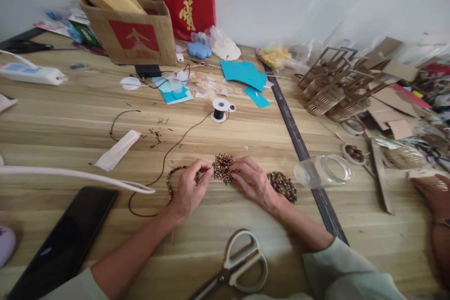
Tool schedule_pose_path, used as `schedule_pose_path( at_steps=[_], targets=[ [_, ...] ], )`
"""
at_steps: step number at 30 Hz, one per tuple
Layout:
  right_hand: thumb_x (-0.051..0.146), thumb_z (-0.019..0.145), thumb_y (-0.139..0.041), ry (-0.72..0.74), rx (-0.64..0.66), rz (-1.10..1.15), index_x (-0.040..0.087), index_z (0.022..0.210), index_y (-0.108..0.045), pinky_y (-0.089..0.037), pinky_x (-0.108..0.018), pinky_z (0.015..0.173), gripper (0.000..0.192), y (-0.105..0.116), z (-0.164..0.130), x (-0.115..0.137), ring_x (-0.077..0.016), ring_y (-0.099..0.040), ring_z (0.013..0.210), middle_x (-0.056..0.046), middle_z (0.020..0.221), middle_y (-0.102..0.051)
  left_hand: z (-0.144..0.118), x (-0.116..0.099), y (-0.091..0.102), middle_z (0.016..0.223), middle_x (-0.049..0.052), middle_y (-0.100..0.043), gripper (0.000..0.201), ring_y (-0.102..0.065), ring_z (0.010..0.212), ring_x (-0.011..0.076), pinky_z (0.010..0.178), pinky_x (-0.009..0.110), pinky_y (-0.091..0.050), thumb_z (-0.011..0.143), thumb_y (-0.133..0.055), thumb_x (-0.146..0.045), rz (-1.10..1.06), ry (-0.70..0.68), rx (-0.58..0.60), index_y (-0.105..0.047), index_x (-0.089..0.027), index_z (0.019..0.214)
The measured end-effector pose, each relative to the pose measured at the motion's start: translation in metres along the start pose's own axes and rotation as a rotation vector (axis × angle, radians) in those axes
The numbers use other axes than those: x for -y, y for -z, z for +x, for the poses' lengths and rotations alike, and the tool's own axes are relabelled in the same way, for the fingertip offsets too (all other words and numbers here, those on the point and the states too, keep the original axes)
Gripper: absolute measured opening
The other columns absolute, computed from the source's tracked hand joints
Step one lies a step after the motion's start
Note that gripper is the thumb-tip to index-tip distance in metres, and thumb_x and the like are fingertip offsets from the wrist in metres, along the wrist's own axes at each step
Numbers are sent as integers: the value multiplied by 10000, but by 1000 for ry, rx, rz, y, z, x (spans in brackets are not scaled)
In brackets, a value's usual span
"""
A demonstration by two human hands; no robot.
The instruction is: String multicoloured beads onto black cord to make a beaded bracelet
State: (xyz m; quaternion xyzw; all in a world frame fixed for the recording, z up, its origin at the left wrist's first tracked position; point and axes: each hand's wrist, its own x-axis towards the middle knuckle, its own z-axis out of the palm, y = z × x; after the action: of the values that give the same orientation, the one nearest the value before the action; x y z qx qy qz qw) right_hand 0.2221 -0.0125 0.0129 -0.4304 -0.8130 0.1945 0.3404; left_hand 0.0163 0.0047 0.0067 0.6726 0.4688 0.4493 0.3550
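My left hand (pixel 190 187) pinches a black cord (pixel 168 150) strung with small coloured beads (pixel 171 179), which curve down past the thumb. My right hand (pixel 255 180) rests on the wooden table with its fingertips in a pile of loose coloured beads (pixel 222 167). A second bead pile (pixel 283 185) lies just right of that wrist. The cord runs up the table to a small white spool (pixel 220 109).
Scissors (pixel 239 262) lie near my arms at the front edge. A clear jar (pixel 321 171) lies on its side to the right. A black phone (pixel 65 241) is at front left. Another person's hand (pixel 434 194) is at far right by cardboard models (pixel 333 84). A cardboard box (pixel 135 33) stands at the back.
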Motion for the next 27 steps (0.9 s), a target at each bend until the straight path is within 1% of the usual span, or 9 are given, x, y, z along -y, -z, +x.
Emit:
schedule_pose_path(
  at_steps=[3,6,11,15,18,20,23,27],
  targets=[
    [196,953,-486,-22,0,-56,188,962,-597,-484,-343,790,112,0,-8,1,-201,-559,886,-79,908,-604,0,-1,0,666,1,-646,122,-595,601,148,589,233,-477,834,-559,-250,31,-32,18,-588,-202,726],
    [189,942,-509,-7,3,-91,188,914,-602,-458,-343,786,97,-5,-13,2,-199,-546,868,-68,883,-602,-1,1,-1,665,-1,-646,123,-583,585,141,591,232,-471,840,-557,-245,51,-27,17,-592,-199,732],
    [199,941,-523,25,19,-99,186,929,-615,-446,-347,808,94,-12,-15,4,-193,-544,876,-66,894,-618,0,1,-1,666,-2,-651,120,-573,585,142,612,234,-479,834,-566,-256,38,-13,5,-603,-202,733],
    [219,954,-509,88,81,-163,185,923,-633,-425,-357,814,132,-15,-15,4,-196,-528,869,-65,877,-628,0,0,0,666,-4,-654,124,-574,592,142,618,230,-482,828,-566,-258,32,-3,-4,-606,-202,725],
    [207,972,-467,124,131,-224,181,921,-641,-412,-357,806,183,-15,-13,1,-196,-515,852,-64,851,-626,0,1,-1,670,-4,-660,118,-578,591,143,618,229,-483,825,-572,-259,21,4,-13,-611,-203,729],
    [191,978,-446,135,139,-246,176,935,-641,-407,-359,812,200,-14,-12,-1,-196,-514,852,-66,847,-628,0,3,-2,675,-4,-663,113,-581,592,141,614,226,-479,824,-577,-259,13,13,-17,-616,-203,733],
    [198,979,-452,144,139,-261,166,958,-636,-401,-360,819,188,-11,-9,-3,-196,-514,856,-67,850,-635,0,6,-2,677,-8,-660,112,-581,589,136,605,221,-472,828,-576,-258,12,27,-10,-616,-199,742],
    [223,976,-468,156,161,-279,161,941,-635,-392,-357,813,182,-12,-2,1,-194,-504,842,-64,846,-637,0,7,-3,669,-13,-655,110,-580,578,132,583,216,-467,834,-573,-258,13,16,-11,-604,-202,745]
  ],
)
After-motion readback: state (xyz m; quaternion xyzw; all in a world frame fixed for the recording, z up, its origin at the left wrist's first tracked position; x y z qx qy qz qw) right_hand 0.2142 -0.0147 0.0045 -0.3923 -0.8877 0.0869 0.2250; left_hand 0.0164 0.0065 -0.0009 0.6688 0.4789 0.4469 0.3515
